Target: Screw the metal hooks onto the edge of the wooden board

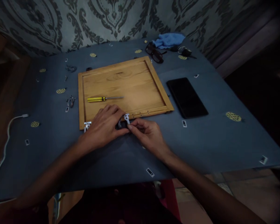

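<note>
A wooden panel [121,81] with a raised frame lies flat, and a yellow-handled screwdriver [96,99] rests on it. At its near edge, my right hand [148,133] pinches a small metal hinge [127,117] between thumb and fingers. My left hand [106,124] lies over the panel's near edge, its thumb and fingers closed around a dark part beside the hinge; that part is mostly hidden. Another metal hinge [87,125] sits at the panel's near left corner, next to my left wrist.
Loose metal parts [71,101] lie left of the panel. A black tablet [187,98] is on the right. Sunglasses [156,53], a blue cloth [169,40] and keys [184,51] sit at the back. A white cable [8,133] runs down the left side.
</note>
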### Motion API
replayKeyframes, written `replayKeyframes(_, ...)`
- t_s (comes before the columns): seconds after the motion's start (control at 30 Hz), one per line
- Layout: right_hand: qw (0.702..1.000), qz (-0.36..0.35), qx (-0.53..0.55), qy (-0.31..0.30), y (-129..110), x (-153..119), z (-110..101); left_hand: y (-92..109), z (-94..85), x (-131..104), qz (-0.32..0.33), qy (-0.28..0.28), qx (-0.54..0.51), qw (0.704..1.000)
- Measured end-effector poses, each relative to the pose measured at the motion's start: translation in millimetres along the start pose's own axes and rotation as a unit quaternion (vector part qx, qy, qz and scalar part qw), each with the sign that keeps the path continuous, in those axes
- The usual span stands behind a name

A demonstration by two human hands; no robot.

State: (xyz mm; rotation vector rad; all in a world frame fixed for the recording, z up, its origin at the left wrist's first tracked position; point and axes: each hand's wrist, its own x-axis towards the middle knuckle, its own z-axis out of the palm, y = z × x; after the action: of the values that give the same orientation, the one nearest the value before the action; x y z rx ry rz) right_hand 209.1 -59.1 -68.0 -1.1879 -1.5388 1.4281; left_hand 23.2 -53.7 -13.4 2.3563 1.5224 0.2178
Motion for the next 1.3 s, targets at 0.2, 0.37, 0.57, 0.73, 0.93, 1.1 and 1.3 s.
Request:
replayKeyframes(0.2,1.000,-0.006,-0.025,-0.003,1,0,-2,3,3.8,1,-0.021,0.000,0.014,1.000)
replayKeyframes(0.37,0.999,-0.020,-0.036,-0.017,-2,-1,-4,5,4.7,1,-0.027,0.007,0.018,0.999)
replayKeyframes(0.57,0.998,-0.035,-0.058,-0.014,-7,-3,-5,7,5.5,1,-0.033,0.007,0.016,0.999)
replayKeyframes(0.73,0.977,-0.125,-0.172,0.016,-6,-10,-11,4,8.4,0,-0.019,0.026,0.005,0.999)
replayKeyframes(0.93,0.873,-0.288,-0.392,0.045,-5,-16,-24,1,11.9,-1,-0.007,0.050,-0.004,0.999)
replayKeyframes(1.1,0.821,-0.357,-0.444,0.035,-1,-12,-29,0,12.6,-2,0.001,0.062,-0.002,0.998)
replayKeyframes(1.3,0.824,-0.383,-0.418,-0.006,9,-8,-32,1,12.5,-1,0.003,0.065,-0.003,0.998)
